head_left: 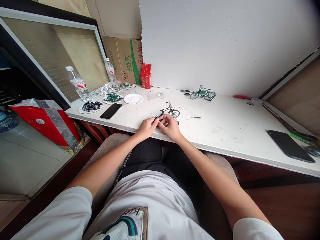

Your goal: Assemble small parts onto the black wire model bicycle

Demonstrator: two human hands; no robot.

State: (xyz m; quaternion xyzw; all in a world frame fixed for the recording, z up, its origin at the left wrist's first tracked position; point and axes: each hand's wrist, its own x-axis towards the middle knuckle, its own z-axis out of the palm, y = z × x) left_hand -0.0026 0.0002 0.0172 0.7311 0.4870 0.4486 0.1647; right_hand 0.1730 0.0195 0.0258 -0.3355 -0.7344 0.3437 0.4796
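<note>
A small black model bicycle [174,112] stands near the front edge of the white table, its front wheel and handlebars in sight. My left hand [146,128] pinches at its rear end, thumb and fingers together. From the other side my right hand [171,127] has its fingertips closed at the same spot, touching the left fingertips. Between them the rear of the bicycle is mostly hidden, and any small part there is too covered to make out. A thin dark-handled tool [196,117] lies to the right of the bicycle.
A finished-looking green model bicycle [203,93] stands farther back. To the left are a phone [111,111], a plate of black parts [91,106], green parts [113,97], a white plate [133,98], and bottles [79,85]. Another phone [290,146] lies far right.
</note>
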